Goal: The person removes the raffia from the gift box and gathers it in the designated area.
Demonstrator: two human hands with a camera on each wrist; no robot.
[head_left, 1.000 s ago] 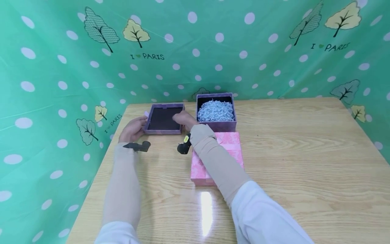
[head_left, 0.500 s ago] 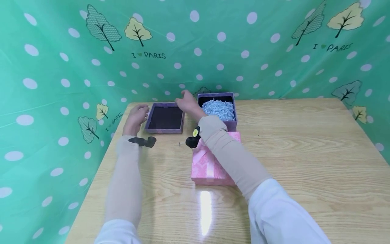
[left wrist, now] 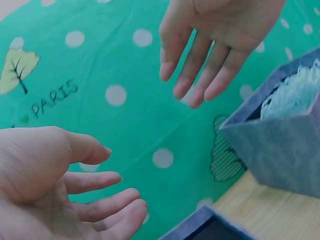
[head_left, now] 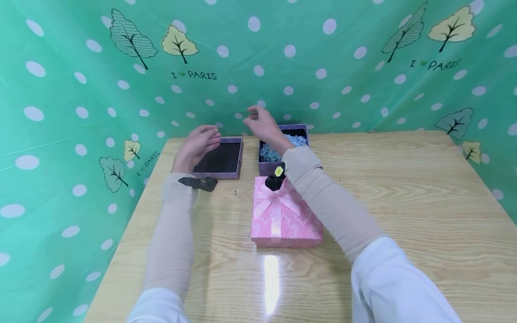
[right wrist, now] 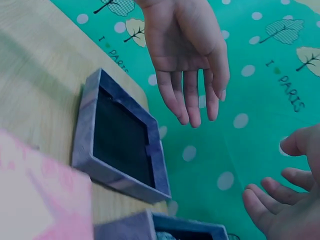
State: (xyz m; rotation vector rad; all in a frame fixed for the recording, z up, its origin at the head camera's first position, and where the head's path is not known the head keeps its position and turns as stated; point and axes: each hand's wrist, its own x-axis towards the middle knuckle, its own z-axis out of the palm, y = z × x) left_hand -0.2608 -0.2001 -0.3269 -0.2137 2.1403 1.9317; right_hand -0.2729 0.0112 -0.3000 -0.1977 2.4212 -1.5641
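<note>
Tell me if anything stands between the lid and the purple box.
Nothing visible stands on the table between them. In the head view, the left hand partly covers the lid and the right hand the purple box; the pink box sits in front, outside that gap.

White glare (head_left: 272, 282) streaks the brightly lit table (head_left: 404, 202); the right wrist view blurs the pink box (right wrist: 42, 195).
</note>
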